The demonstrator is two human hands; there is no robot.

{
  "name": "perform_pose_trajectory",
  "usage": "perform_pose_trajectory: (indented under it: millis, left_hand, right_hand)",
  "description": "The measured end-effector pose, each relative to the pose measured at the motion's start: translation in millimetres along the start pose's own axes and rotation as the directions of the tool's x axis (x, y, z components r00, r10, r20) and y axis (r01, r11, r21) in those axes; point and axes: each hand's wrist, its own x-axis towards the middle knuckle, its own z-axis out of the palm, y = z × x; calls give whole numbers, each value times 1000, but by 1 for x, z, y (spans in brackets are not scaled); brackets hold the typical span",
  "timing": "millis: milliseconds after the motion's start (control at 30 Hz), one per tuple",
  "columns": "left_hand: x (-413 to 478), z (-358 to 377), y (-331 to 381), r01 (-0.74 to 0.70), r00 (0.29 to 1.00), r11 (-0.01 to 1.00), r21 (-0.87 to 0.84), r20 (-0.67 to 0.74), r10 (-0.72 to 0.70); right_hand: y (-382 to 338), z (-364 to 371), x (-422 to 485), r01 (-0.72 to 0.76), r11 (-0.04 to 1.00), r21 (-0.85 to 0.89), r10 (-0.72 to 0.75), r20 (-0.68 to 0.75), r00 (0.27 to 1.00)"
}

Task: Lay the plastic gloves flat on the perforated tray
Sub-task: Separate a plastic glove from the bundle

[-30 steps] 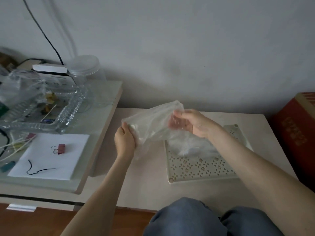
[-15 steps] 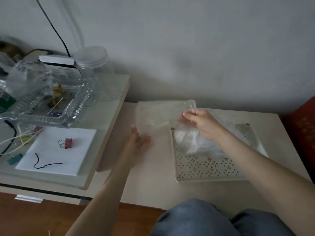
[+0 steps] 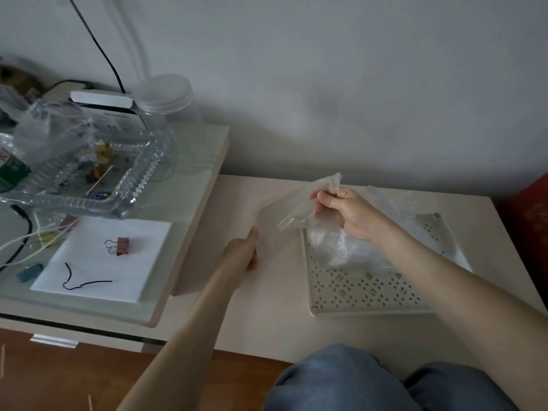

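Cream diamond-perforated tray [image 3: 355, 295], clear gloves [image 3: 284, 213], pink binder clip [image 3: 122, 246]

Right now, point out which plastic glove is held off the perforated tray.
The plastic glove held up between the right hand and left hand; the other gloves lie crumpled on the perforated tray.

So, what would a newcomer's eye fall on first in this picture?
The right hand grips a thin clear plastic glove above the pale table; the left hand is at its lower edge. Below, a crumpled pile of clear plastic gloves lies on the cream perforated tray. Far left, a pink binder clip sits on white paper.
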Motion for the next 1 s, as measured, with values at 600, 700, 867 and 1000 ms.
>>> perform_pose_trajectory:
  millis: [600, 700, 867, 1000]
  left_hand:
    - [-50, -12, 43, -87, 828, 135, 987, -3, 561]
    - [-27, -1, 40, -473, 641, -105, 875, 423, 640]
    - [13, 3, -6, -439, 875, 38, 897, 418, 242]
    - [8, 19, -15, -148, 977, 486, 861, 52, 206]
  right_hand:
    - [16, 23, 19, 126, 254, -959, -215, 71, 974]
    - [19, 28, 10, 214, 119, -969, -253, 179, 951]
    - [20, -2, -14, 280, -45, -959, -162, 283, 945]
    - [35, -23, -27, 106, -182, -978, -20, 111, 994]
